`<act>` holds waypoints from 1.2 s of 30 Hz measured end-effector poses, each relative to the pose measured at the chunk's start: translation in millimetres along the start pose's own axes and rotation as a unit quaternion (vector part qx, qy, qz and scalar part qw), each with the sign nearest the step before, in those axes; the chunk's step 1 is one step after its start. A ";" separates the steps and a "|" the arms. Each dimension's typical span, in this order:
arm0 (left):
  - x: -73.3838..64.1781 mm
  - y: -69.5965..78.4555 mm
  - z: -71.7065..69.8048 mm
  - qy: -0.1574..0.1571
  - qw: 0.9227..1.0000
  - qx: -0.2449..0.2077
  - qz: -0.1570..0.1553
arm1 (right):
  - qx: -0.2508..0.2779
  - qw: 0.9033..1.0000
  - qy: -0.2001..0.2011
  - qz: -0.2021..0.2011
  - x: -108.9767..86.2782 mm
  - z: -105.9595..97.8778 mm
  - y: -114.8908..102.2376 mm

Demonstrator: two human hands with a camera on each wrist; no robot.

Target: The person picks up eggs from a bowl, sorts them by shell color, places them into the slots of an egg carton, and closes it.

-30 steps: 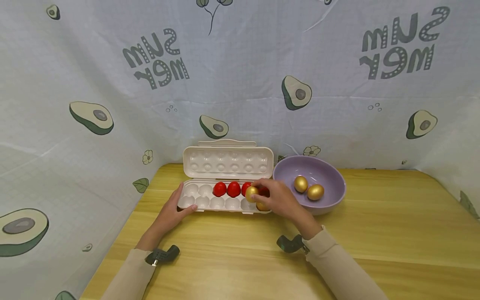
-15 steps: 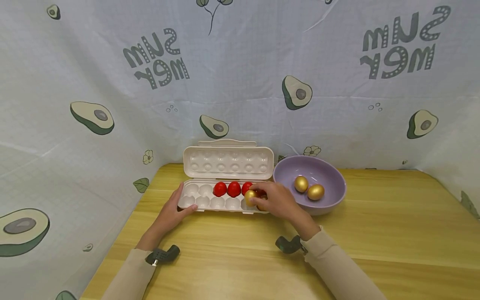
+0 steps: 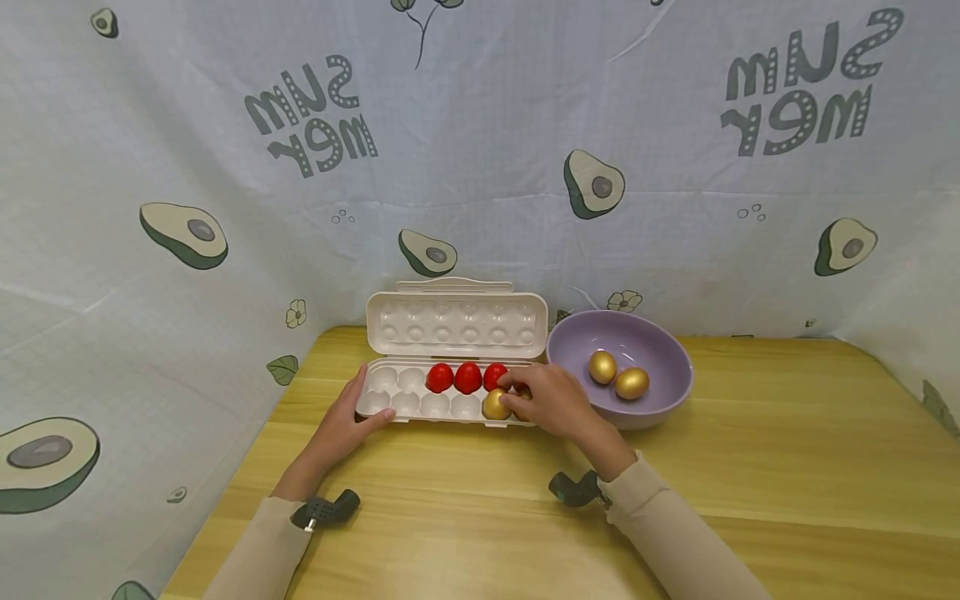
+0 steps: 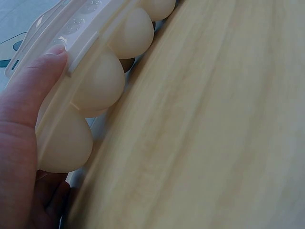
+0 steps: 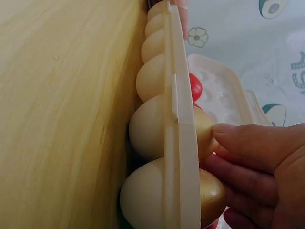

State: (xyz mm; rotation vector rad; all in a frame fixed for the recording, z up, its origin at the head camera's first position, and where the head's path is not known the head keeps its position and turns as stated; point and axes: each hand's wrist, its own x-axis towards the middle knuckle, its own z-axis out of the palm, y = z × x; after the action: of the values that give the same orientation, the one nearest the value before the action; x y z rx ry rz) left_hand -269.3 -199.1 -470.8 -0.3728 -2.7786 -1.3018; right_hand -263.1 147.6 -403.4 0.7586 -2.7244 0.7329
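An open white egg carton stands on the table with its lid raised at the back. My left hand grips its left end; the left wrist view shows the thumb over the rim. Red eggs sit in the back row. In the front row, my right hand pinches a gold egg, seated in the second cup from the right. Another gold egg fills the end cup beside it, mostly behind my fingers in the head view.
A purple bowl stands right of the carton, holding two gold eggs. The wooden table extends in front and to the right. A printed cloth hangs behind and at the left.
My right hand has lowered the gold egg down and slightly left into the front-row cup. The left hand stays on the carton's end.
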 end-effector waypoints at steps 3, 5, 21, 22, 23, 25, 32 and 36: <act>-0.2 0.3 -0.2 0.000 1.000 0.001 0.000 | 0.001 1.000 -0.001 0.003 0.1 -0.2 -0.3; -0.1 0.5 -0.1 0.000 1.000 0.000 0.000 | 0.002 1.000 -0.001 0.005 0.0 -0.7 -0.7; 0.3 -0.2 0.9 0.000 1.000 0.004 0.002 | 0.024 0.999 -0.014 0.016 -0.5 -4.6 0.6; 0.3 -0.4 1.0 -0.001 1.000 0.005 0.002 | 0.028 0.999 -0.016 0.018 -0.5 -5.1 0.8; 0.4 -0.3 1.0 -0.001 1.000 0.005 0.001 | 0.032 0.999 -0.017 0.019 -0.6 -5.6 1.0; 0.5 -0.4 1.2 -0.002 1.000 0.005 0.000 | 0.044 0.999 -0.020 0.023 -0.7 -6.9 1.2; 0.7 -0.5 0.4 -0.002 1.000 0.006 -0.003 | 0.106 0.994 -0.030 0.018 -1.1 -11.4 4.5; 0.2 -0.7 0.3 -0.002 1.000 0.004 -0.001 | 0.128 0.991 -0.026 0.015 -1.1 -14.9 6.6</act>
State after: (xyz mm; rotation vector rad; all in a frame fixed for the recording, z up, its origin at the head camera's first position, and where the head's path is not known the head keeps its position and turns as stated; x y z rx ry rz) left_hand -269.6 -199.2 -471.5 -0.3725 -2.7881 -1.2923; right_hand -264.7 160.8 -393.7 0.8004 -2.7250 1.0996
